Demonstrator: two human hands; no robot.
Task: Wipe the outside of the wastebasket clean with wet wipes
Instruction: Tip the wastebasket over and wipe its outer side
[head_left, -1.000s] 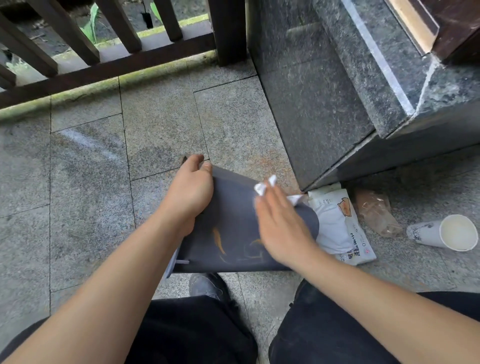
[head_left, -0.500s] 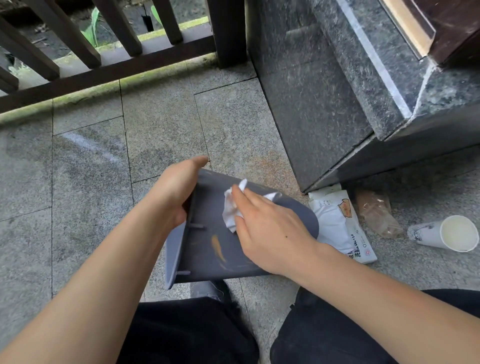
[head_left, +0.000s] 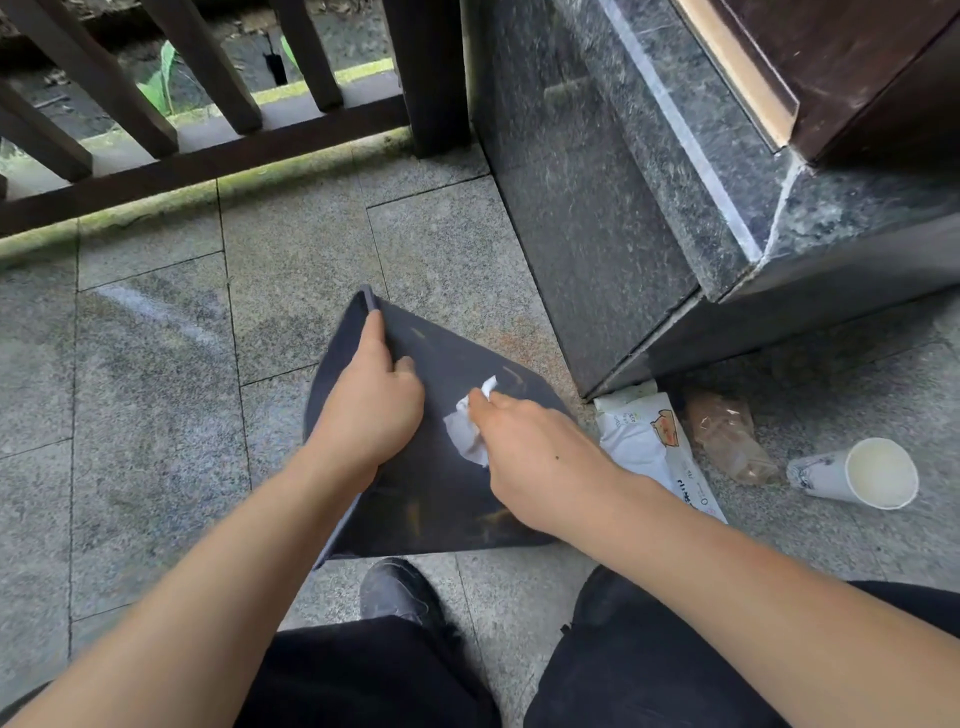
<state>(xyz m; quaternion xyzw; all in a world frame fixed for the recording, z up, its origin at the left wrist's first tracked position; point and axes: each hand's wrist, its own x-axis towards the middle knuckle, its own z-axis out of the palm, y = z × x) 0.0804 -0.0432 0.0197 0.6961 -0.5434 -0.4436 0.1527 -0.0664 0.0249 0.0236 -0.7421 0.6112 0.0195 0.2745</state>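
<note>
A dark grey wastebasket (head_left: 436, 483) was seen lying on its side on the granite-tiled floor (head_left: 156, 415), just in front of the person's knees and near the foot of a polished dark stone step (head_left: 597, 234). Its rim was gripped by the left hand (head_left: 371, 410), whose fingers (head_left: 374, 332) were curled over the edge, with the thumb laid against the outer wall. A crumpled white wet wipe (head_left: 467, 431) was pressed against the outer wall by the right hand (head_left: 535, 457); the wipe was pinched under its bent fingers (head_left: 483, 410), and part of it stuck out beyond the fingertips. Orange-brown smears were visible on the basket's wall, some near the wipe and some toward the end nearest the person. Just to the right of the basket, a white pack of wet wipes (head_left: 649, 441) with an orange animal printed on it was lying flat on the floor. Beside it a crumpled clear plastic bag (head_left: 727, 441) was found, and further right a white paper cup (head_left: 857, 473) was lying on its side with its mouth turned toward the camera. A dark wooden railing (head_left: 208, 156) was seen along the far edge of the floor. A dark shoe (head_left: 395, 592) and black trousers (head_left: 363, 675) were visible at the bottom of the view.
</note>
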